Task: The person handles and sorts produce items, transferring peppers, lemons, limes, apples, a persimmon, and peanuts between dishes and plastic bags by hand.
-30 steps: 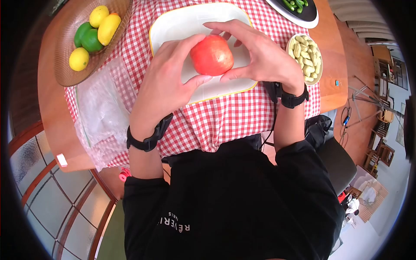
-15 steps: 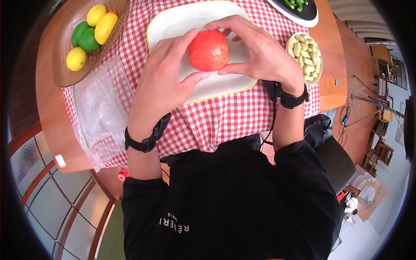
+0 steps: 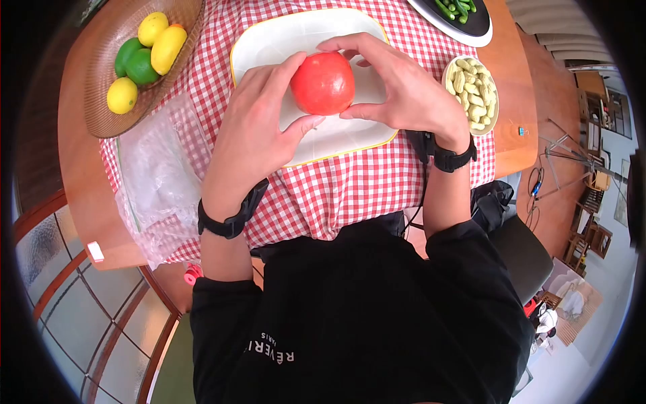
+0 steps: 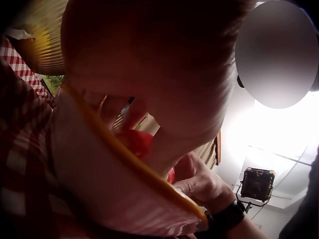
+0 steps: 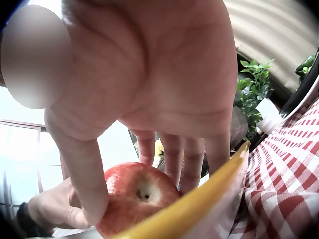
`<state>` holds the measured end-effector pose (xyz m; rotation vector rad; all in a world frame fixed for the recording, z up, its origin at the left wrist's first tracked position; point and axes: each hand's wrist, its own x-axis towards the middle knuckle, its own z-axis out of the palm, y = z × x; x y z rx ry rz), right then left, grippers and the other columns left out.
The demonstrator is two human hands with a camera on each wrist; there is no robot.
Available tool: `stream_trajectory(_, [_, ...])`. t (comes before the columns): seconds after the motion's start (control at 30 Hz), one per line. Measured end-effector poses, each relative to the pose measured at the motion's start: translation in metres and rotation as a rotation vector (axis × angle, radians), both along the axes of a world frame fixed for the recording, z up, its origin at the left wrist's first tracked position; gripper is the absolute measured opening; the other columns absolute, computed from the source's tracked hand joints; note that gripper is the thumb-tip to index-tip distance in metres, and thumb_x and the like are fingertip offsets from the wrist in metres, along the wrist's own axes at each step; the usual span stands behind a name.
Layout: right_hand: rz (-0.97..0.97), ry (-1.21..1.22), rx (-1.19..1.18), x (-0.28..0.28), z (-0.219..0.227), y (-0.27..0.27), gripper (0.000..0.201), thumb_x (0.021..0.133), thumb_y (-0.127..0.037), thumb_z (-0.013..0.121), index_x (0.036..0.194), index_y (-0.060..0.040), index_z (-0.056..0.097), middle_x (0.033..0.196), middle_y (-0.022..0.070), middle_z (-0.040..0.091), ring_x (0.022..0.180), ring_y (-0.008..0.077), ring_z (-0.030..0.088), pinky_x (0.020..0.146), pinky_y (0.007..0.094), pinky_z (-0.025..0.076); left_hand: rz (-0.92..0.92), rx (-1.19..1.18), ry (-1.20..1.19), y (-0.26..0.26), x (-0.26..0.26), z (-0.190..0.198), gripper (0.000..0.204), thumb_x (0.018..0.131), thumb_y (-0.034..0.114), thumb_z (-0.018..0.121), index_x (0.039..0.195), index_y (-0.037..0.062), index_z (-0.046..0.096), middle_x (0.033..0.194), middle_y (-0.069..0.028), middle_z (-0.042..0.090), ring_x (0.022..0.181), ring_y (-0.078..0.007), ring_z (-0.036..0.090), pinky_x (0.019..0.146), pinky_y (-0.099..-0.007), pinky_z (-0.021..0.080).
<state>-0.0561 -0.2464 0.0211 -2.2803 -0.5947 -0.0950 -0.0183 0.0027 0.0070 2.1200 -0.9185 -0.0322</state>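
A large red apple (image 3: pixel 323 83) is between my two hands over a white, yellow-rimmed dish (image 3: pixel 269 39). My left hand (image 3: pixel 259 128) holds its left side, fingers at the upper edge and thumb at the lower. On the other side my right hand (image 3: pixel 410 91) curves round it, thumb tip at the lower right and index finger by the top. The right wrist view shows the apple's pale hollow with dark specks (image 5: pixel 145 193), with thumb and fingers round the fruit. From the left wrist, most of the apple (image 4: pixel 137 143) is hidden behind the hand and dish rim.
An amber ribbed bowl (image 3: pixel 101 111) with lemons and green citrus stands at left. Below it lies a clear plastic bag (image 3: pixel 151 175). A bowl of peanuts (image 3: pixel 473 94) sits right of the dish, and a black-centred plate with green peppers (image 3: pixel 461 10) is beyond. Checked cloth (image 3: pixel 336 188) covers the table.
The apple has turned in my hands: the pale patch on its right side is no longer visible. It sits slightly further left than a second ago, and my fingers stay round it.
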Motion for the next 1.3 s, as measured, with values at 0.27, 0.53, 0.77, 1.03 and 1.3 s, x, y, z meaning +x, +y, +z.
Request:
stream_trajectory(0.27, [-0.071, 0.123, -0.024, -0.002, 0.007, 0.000, 0.068, 0.085, -0.035, 0.087, 0.141, -0.0039, 0.062, 0.128, 0.0184, 0.072, 0.112, 0.0353, 0.072, 0.098, 0.0440, 0.058, -0.012, 0.026, -0.028, -0.001, 0.000, 0.004, 0.074, 0.075, 0.008, 0.090, 0.142, 0.0079, 0.057, 0.133, -0.0176, 0.064, 0.124, -0.0378, 0.062, 0.106, -0.0451, 0.049])
stream_trajectory(0.53, [-0.014, -0.082, 0.039, -0.002, 0.004, 0.004, 0.070, 0.075, -0.015, 0.092, 0.137, -0.0070, 0.061, 0.127, 0.0136, 0.069, 0.118, 0.0330, 0.068, 0.101, 0.0422, 0.056, -0.006, 0.007, 0.005, 0.000, -0.002, 0.001, 0.074, 0.077, 0.009, 0.089, 0.143, 0.0090, 0.056, 0.133, -0.0179, 0.064, 0.124, -0.0379, 0.062, 0.106, -0.0453, 0.049])
stream_trajectory(0.77, [-0.086, -0.041, -0.009, -0.002, 0.001, 0.000, 0.067, 0.082, -0.036, 0.089, 0.136, -0.0042, 0.066, 0.123, 0.0192, 0.074, 0.110, 0.0348, 0.074, 0.098, 0.0436, 0.058, -0.018, 0.020, 0.016, 0.002, -0.002, 0.002, 0.071, 0.078, 0.008, 0.088, 0.141, 0.0078, 0.057, 0.134, -0.0169, 0.063, 0.126, -0.0373, 0.061, 0.106, -0.0454, 0.049])
stream_trajectory(1.03, [-0.021, -0.052, 0.000, -0.001, 0.009, 0.002, 0.061, 0.082, -0.028, 0.089, 0.133, -0.0043, 0.066, 0.126, 0.0186, 0.072, 0.117, 0.0352, 0.071, 0.102, 0.0437, 0.056, -0.002, -0.009, 0.007, 0.000, -0.001, 0.000, 0.072, 0.078, 0.011, 0.088, 0.143, 0.0071, 0.057, 0.135, -0.0159, 0.064, 0.126, -0.0371, 0.061, 0.107, -0.0452, 0.049])
stream_trajectory(1.3, [-0.082, 0.032, 0.004, 0.000, 0.005, -0.002, 0.068, 0.081, -0.031, 0.090, 0.138, -0.0054, 0.064, 0.132, 0.0141, 0.071, 0.120, 0.0325, 0.070, 0.102, 0.0433, 0.056, 0.009, 0.017, -0.019, 0.000, 0.001, 0.002, 0.072, 0.076, 0.009, 0.089, 0.141, 0.0070, 0.057, 0.134, -0.0154, 0.064, 0.125, -0.0365, 0.061, 0.107, -0.0448, 0.049])
